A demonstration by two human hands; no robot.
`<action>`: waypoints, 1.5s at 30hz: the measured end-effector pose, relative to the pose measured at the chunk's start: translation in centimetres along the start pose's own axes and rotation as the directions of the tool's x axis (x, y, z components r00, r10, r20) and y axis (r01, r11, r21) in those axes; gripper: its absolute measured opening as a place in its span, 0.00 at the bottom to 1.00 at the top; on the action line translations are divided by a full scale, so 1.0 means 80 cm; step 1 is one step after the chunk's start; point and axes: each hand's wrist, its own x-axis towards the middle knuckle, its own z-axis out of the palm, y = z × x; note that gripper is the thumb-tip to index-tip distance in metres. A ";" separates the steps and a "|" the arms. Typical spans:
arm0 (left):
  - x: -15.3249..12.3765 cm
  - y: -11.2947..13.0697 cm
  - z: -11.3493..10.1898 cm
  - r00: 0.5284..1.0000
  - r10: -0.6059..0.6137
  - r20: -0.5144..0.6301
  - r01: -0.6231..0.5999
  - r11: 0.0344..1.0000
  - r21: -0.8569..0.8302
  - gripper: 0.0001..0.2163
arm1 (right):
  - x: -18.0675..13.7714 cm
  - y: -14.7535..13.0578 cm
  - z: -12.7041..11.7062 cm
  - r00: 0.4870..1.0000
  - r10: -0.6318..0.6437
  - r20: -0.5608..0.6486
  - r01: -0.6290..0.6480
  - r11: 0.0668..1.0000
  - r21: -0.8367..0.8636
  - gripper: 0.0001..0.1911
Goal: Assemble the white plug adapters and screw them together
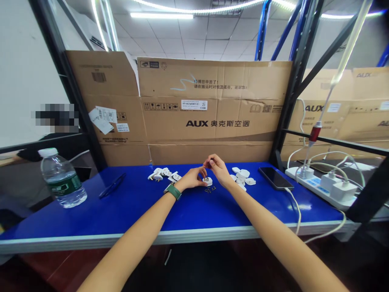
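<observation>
My left hand (194, 178), with a green watch band on the wrist, is closed around the edge of a white plastic plug part (208, 181) on the blue table. Small metal bits show on top of that part. Just above it, my right hand (218, 165) has thumb and fingers pinched together; whatever they hold is too small to make out. Several tiny brass-coloured pieces (209, 189) lie in front of the plug part. To the left is a heap of white plug pieces (164, 174), some with pins. Smooth white covers (243, 175) lie beyond my right wrist.
On the blue table (130, 215) stand a water bottle (62, 178) and, near it, a dark blue pen (112, 185). A phone (276, 178) charges at right beside a power strip (322, 188). Cardboard (212, 134) walls the back. Another person sits at far left.
</observation>
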 end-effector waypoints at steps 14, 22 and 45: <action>0.001 -0.005 0.001 0.999 0.036 0.012 -0.037 0.998 0.049 0.10 | 0.001 0.000 -0.002 1.000 0.018 -0.003 -0.018 1.000 -0.025 0.14; 0.000 0.001 0.000 0.999 -0.043 0.015 0.042 0.997 0.064 0.13 | 0.003 -0.002 -0.002 0.999 0.009 -0.036 -0.011 0.998 -0.061 0.15; 0.000 -0.006 0.003 0.994 -0.112 -0.011 0.110 0.988 -0.106 0.21 | -0.002 -0.002 0.000 0.999 -0.030 0.029 0.033 0.994 -0.104 0.11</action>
